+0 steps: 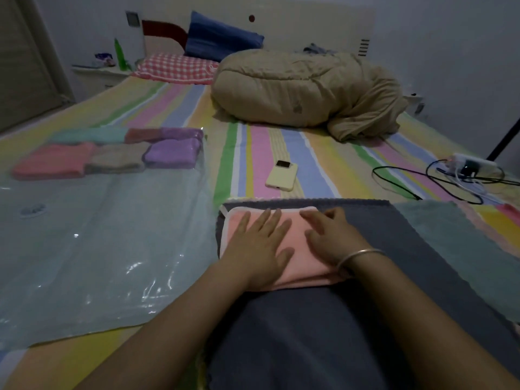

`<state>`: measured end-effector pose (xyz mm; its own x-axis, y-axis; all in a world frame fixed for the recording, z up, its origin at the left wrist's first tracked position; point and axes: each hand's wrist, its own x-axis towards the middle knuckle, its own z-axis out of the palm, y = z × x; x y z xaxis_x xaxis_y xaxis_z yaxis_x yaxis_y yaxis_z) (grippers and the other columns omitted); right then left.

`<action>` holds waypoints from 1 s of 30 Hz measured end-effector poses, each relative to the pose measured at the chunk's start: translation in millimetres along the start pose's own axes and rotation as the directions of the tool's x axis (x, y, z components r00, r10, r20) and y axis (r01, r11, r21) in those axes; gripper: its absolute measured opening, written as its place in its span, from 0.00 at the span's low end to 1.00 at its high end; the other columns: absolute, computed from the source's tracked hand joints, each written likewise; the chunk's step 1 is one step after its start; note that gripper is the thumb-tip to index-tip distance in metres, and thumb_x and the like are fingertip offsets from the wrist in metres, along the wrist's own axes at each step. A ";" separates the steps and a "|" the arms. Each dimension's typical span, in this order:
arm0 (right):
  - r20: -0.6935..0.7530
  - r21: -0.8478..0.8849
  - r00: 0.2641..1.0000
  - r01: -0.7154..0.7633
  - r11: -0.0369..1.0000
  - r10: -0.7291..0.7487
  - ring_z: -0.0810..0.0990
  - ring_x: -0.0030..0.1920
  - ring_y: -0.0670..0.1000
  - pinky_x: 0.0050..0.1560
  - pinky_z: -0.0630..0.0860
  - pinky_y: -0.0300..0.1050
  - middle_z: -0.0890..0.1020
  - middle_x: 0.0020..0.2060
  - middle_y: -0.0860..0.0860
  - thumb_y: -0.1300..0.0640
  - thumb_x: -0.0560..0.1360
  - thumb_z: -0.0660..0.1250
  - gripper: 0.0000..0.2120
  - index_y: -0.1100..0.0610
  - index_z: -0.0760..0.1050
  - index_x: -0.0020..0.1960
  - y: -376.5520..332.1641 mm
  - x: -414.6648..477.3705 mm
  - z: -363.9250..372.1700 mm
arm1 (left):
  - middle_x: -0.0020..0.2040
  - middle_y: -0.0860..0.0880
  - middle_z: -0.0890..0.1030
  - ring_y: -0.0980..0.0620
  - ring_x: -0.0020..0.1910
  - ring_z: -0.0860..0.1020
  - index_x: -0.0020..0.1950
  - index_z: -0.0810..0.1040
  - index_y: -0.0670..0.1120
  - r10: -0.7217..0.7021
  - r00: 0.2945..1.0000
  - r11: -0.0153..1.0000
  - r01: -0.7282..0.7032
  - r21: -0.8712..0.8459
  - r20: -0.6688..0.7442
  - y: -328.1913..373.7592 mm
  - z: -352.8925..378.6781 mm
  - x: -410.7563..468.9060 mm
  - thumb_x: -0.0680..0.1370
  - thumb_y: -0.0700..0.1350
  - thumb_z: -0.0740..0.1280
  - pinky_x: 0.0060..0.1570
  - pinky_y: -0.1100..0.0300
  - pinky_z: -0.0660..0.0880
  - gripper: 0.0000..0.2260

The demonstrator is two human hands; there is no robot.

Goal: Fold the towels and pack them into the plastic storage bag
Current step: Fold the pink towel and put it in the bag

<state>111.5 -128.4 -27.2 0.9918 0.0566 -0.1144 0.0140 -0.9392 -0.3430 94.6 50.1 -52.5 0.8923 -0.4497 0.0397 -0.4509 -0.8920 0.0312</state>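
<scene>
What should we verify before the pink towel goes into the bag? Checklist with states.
1. Pink towel folded compact: ok.
2. Left hand and right hand gripping it: not ok, both lie flat on top.
3. Storage bag has free room in front of the packed towels: ok.
4. Bag mouth open: cannot tell.
5. Phone clear of the bag: ok.
6. Grey towel underneath folded: not ok, spread flat.

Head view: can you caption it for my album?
Left hand and right hand flatten a folded pink towel beside the storage bag.
</scene>
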 end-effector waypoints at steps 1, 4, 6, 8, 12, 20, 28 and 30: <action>0.015 -0.038 1.000 -0.020 0.999 0.020 0.75 0.59 0.58 0.62 0.72 0.53 0.60 0.69 0.52 0.45 0.78 0.57 0.23 0.37 0.59 0.72 -1.9 3.5 1.7 | 0.79 0.50 0.43 0.51 0.77 0.42 0.79 0.44 0.52 -0.010 1.000 0.999 0.010 -0.031 0.003 -2.1 9.2 -0.1 0.72 0.63 0.34 0.74 0.46 0.37 0.35; 0.021 0.011 0.996 -0.088 0.996 0.088 0.74 0.61 0.60 0.63 0.71 0.52 0.62 0.69 0.55 0.46 0.77 0.60 0.30 0.39 0.52 0.75 -2.6 0.8 8.7 | 0.79 0.48 0.49 0.49 0.78 0.48 0.79 0.52 0.50 -0.010 0.991 0.996 -0.001 -0.085 -0.134 -0.9 29.1 -2.9 0.74 0.63 0.38 0.73 0.44 0.40 0.35; -0.001 0.190 0.983 -0.179 0.965 0.183 0.72 0.64 0.59 0.63 0.70 0.50 0.66 0.70 0.55 0.47 0.74 0.65 0.37 0.45 0.49 0.77 -2.1 -10.5 8.3 | 0.77 0.46 0.59 0.46 0.76 0.57 0.76 0.61 0.48 0.003 0.976 0.993 -0.030 -0.118 -0.219 1.2 36.9 -5.3 0.77 0.60 0.47 0.71 0.42 0.46 0.30; 0.025 0.365 0.959 -0.272 0.890 0.282 0.75 0.61 0.55 0.60 0.71 0.48 0.73 0.66 0.54 0.49 0.71 0.69 0.37 0.54 0.57 0.75 -3.1 -24.4 3.7 | 0.76 0.46 0.61 0.45 0.76 0.59 0.76 0.63 0.47 0.013 0.968 0.991 -0.045 -0.124 -0.250 -0.5 43.8 -2.6 0.78 0.59 0.49 0.69 0.42 0.48 0.29; 0.099 0.685 0.939 -0.304 0.662 0.328 0.80 0.46 0.49 0.42 0.75 0.42 0.81 0.47 0.49 0.56 0.72 0.70 0.16 0.57 0.76 0.59 -13.8 -51.9 0.1 | 0.79 0.48 0.51 0.49 0.78 0.49 0.78 0.53 0.49 -0.010 0.981 0.984 -0.025 -0.177 -0.195 1.9 36.1 -4.5 0.77 0.60 0.43 0.72 0.44 0.41 0.31; -0.323 0.877 0.869 0.125 0.464 0.376 0.78 0.45 0.40 0.43 0.77 0.37 0.80 0.50 0.44 0.63 0.72 0.69 0.15 0.51 0.74 0.56 -75.7 -74.5 39.8 | 0.66 0.46 0.76 0.51 0.64 0.75 0.67 0.71 0.49 -0.333 0.930 -0.369 0.025 -0.929 0.157 -31.8 -20.2 -2.5 0.83 0.50 0.53 0.68 0.55 0.67 0.15; -0.484 -0.211 0.829 0.199 0.957 -0.279 0.77 0.62 0.59 0.63 0.72 0.61 0.81 0.58 0.55 0.55 0.69 0.63 0.22 0.59 0.77 0.62 -111.6 -70.1 66.2 | 0.52 0.42 0.81 0.48 0.47 0.81 0.57 0.72 0.44 -0.390 0.863 -0.432 0.136 -0.892 0.321 -67.5 -35.4 -25.3 0.83 0.45 0.57 0.47 0.57 0.79 0.08; -0.406 -0.296 0.865 0.183 0.938 -0.297 0.77 0.62 0.59 0.61 0.73 0.62 0.81 0.58 0.54 0.53 0.65 0.67 0.25 0.59 0.78 0.62 -115.2 -69.4 71.8 | 0.53 0.40 0.80 0.48 0.46 0.80 0.63 0.70 0.44 -0.441 0.854 -0.312 0.143 -0.939 0.276 -67.6 -31.9 -26.2 0.81 0.44 0.62 0.44 0.58 0.79 0.11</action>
<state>31.9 0.2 -46.7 0.9048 0.1903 0.3810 0.2323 -0.9703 -0.0670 101.0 123.7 -23.8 0.9667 -0.0028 -0.2560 0.2481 0.2571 0.9340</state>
